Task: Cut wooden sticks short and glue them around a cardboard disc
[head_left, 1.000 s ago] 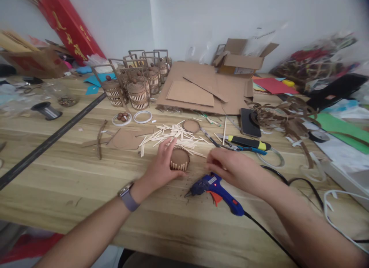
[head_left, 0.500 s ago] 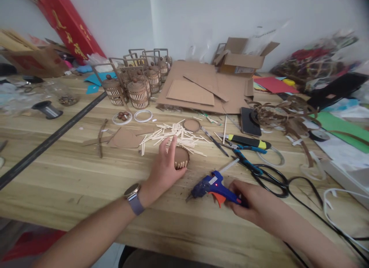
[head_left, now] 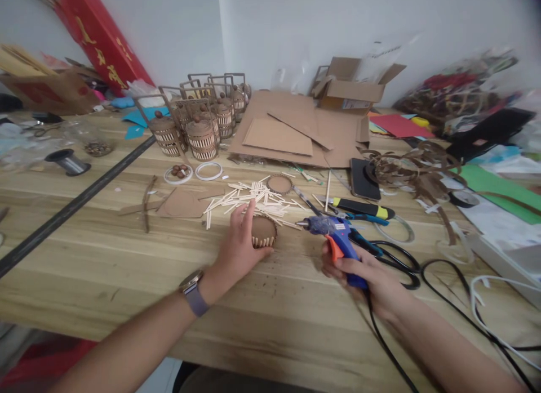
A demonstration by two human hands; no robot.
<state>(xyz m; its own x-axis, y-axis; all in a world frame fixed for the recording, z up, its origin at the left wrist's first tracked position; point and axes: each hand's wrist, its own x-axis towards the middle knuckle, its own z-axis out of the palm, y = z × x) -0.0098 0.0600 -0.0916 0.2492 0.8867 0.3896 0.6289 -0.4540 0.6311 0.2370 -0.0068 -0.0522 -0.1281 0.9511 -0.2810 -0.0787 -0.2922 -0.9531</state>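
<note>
My right hand (head_left: 355, 269) grips a blue hot glue gun (head_left: 338, 232) by its handle, with fingers near the orange trigger. The gun is raised above the table, its nozzle pointing left over the end of the sticks. My left hand (head_left: 240, 241) steadies a round cardboard base (head_left: 264, 228) on the table, thumb at its near edge and fingers along its left side; the index finger points up. Short pale sticks stand upright along the base's near rim. Just behind it lies a loose pile of short wooden sticks (head_left: 257, 199). A second round base (head_left: 279, 183) lies beyond the pile.
Small lidded baskets (head_left: 203, 137) with tall handles stand at the back left. Cardboard sheets (head_left: 279, 137) lie behind the sticks. To the right are a utility knife (head_left: 361, 207), scissors (head_left: 397, 263), a phone (head_left: 366, 179) and cables. A black bar (head_left: 80, 201) crosses the left side.
My right hand has lifted the glue gun from near the table and turned it, so the nozzle now points left, farther back. The left hand stays at the round base.
</note>
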